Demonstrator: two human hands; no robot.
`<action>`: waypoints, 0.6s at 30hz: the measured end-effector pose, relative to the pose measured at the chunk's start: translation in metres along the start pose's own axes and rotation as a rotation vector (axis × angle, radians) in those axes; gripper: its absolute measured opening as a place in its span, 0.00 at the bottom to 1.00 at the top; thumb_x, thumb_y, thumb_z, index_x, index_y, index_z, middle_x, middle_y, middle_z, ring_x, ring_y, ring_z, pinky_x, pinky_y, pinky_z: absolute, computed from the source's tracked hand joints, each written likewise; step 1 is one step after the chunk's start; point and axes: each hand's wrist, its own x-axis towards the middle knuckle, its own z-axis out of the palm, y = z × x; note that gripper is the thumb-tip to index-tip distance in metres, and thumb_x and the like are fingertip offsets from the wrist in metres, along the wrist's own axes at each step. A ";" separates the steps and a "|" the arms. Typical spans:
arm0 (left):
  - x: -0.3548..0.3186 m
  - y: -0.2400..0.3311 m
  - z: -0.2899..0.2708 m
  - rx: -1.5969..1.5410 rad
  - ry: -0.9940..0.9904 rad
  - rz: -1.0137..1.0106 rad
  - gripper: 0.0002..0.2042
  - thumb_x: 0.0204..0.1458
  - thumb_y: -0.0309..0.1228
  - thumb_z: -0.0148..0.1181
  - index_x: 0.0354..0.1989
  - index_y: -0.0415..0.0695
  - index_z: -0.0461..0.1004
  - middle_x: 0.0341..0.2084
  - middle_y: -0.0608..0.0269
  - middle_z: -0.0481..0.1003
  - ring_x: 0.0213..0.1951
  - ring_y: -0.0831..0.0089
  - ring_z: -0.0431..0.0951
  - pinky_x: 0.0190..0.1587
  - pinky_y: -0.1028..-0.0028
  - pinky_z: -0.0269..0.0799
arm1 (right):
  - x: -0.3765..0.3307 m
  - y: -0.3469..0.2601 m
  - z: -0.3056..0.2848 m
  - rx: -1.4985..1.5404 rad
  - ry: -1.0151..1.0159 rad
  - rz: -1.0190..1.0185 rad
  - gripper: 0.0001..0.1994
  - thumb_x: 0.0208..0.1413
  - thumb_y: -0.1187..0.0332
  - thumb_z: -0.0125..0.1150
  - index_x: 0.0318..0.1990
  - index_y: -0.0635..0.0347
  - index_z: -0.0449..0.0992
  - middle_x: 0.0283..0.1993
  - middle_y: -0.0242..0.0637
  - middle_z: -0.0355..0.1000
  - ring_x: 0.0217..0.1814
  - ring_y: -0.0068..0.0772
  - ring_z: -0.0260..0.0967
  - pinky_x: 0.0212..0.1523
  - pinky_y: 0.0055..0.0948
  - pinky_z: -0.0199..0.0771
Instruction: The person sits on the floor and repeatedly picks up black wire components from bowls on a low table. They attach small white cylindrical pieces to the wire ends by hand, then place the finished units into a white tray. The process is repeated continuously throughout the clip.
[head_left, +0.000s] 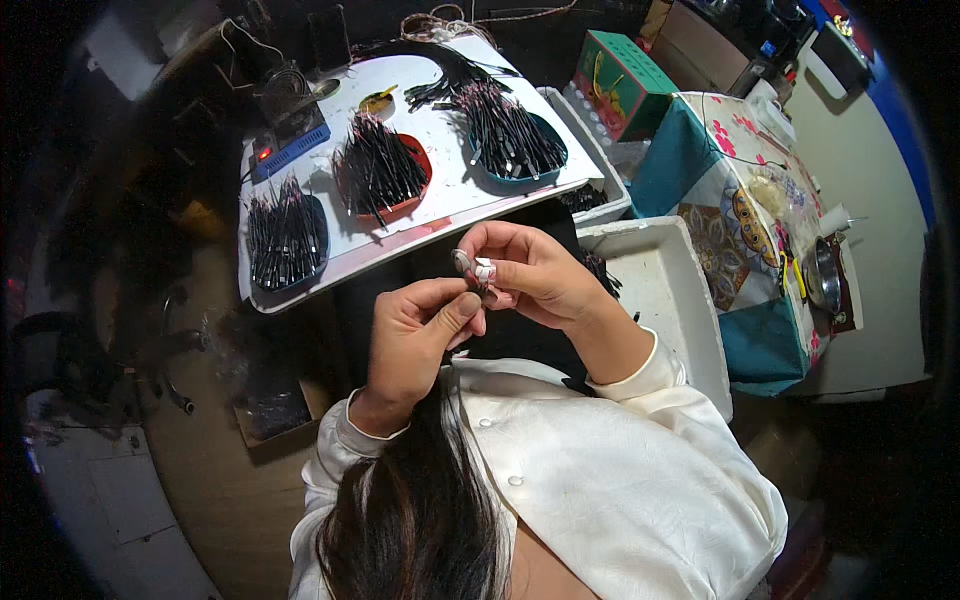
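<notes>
My left hand (415, 335) and my right hand (545, 275) meet in front of my chest, near the front edge of a white table (330, 285). The fingers of both are pinched together around something small and dark, mostly hidden between them. A small white piece (485, 270) shows at my right thumb tip; whether it is tape or a part, I cannot tell. Beyond my hands, bundles of thin black cables with shiny ends stand in a red basket (425, 160), in a teal basket (515, 182) to its right and in a dark blue basket (320, 235) to its left.
Loose black cables (440, 65) lie at the table's back, near a blue device (290, 152) with a red light. A white foam box (660, 250) stands to my right. Past it are a green carton (630, 85) and a cloth-covered table (740, 200) with a metal bowl (825, 275).
</notes>
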 end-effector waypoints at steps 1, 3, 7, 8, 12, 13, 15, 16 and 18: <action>0.000 -0.001 -0.001 -0.027 -0.001 -0.014 0.07 0.57 0.24 0.57 0.39 0.33 0.77 0.25 0.63 0.76 0.26 0.84 0.72 0.27 0.88 0.64 | 0.000 0.002 -0.002 -0.003 0.011 -0.003 0.09 0.59 0.71 0.59 0.44 0.64 0.70 0.36 0.31 0.69 0.29 0.13 0.63 0.25 0.09 0.63; 0.002 -0.004 -0.002 -0.033 0.003 -0.014 0.07 0.57 0.23 0.56 0.38 0.31 0.76 0.24 0.59 0.75 0.22 0.84 0.67 0.23 0.86 0.60 | 0.000 0.006 -0.005 0.014 0.028 0.018 0.11 0.58 0.71 0.59 0.46 0.63 0.68 0.36 0.30 0.69 0.29 0.14 0.64 0.25 0.11 0.63; 0.006 -0.010 -0.006 -0.059 0.001 -0.040 0.06 0.56 0.21 0.56 0.38 0.30 0.76 0.23 0.58 0.75 0.19 0.83 0.65 0.21 0.86 0.57 | 0.000 0.019 -0.011 0.112 0.028 0.056 0.13 0.58 0.71 0.60 0.48 0.62 0.67 0.36 0.30 0.68 0.30 0.14 0.62 0.25 0.13 0.60; 0.007 -0.011 -0.007 -0.082 0.004 -0.054 0.06 0.56 0.21 0.56 0.38 0.30 0.76 0.23 0.58 0.75 0.19 0.83 0.66 0.21 0.86 0.57 | 0.001 0.021 -0.012 0.076 0.069 0.052 0.13 0.58 0.71 0.60 0.48 0.62 0.67 0.36 0.29 0.68 0.30 0.14 0.62 0.25 0.13 0.60; 0.007 -0.015 -0.010 0.046 0.102 -0.007 0.06 0.55 0.22 0.58 0.38 0.32 0.77 0.23 0.61 0.76 0.22 0.84 0.70 0.22 0.86 0.61 | 0.006 0.012 -0.016 -0.349 0.184 -0.030 0.10 0.62 0.65 0.55 0.46 0.61 0.67 0.35 0.27 0.65 0.34 0.13 0.62 0.31 0.12 0.63; 0.008 -0.014 -0.013 0.085 0.095 -0.005 0.06 0.55 0.23 0.59 0.38 0.32 0.78 0.23 0.62 0.76 0.24 0.84 0.72 0.25 0.86 0.64 | 0.007 0.006 -0.015 -0.470 0.168 -0.134 0.10 0.64 0.63 0.52 0.44 0.61 0.67 0.33 0.26 0.64 0.33 0.13 0.61 0.30 0.12 0.61; 0.007 -0.014 -0.014 0.188 0.124 0.036 0.07 0.55 0.24 0.59 0.38 0.33 0.78 0.23 0.65 0.77 0.24 0.84 0.72 0.27 0.86 0.67 | 0.006 -0.003 -0.010 -0.892 0.245 -0.264 0.16 0.67 0.57 0.45 0.36 0.61 0.68 0.27 0.24 0.61 0.28 0.13 0.56 0.26 0.15 0.55; 0.007 -0.015 -0.014 0.212 0.124 0.040 0.07 0.55 0.24 0.59 0.38 0.33 0.78 0.23 0.65 0.76 0.24 0.85 0.72 0.27 0.86 0.67 | 0.001 -0.008 -0.006 -1.136 0.260 -0.274 0.14 0.62 0.59 0.53 0.32 0.62 0.68 0.24 0.28 0.63 0.24 0.19 0.59 0.23 0.20 0.58; 0.007 -0.016 -0.013 0.245 0.134 0.041 0.07 0.55 0.24 0.59 0.39 0.34 0.78 0.22 0.66 0.76 0.24 0.85 0.71 0.26 0.86 0.66 | 0.001 -0.008 0.002 -1.512 0.213 -0.436 0.12 0.54 0.63 0.62 0.30 0.62 0.68 0.23 0.36 0.65 0.21 0.31 0.62 0.22 0.27 0.61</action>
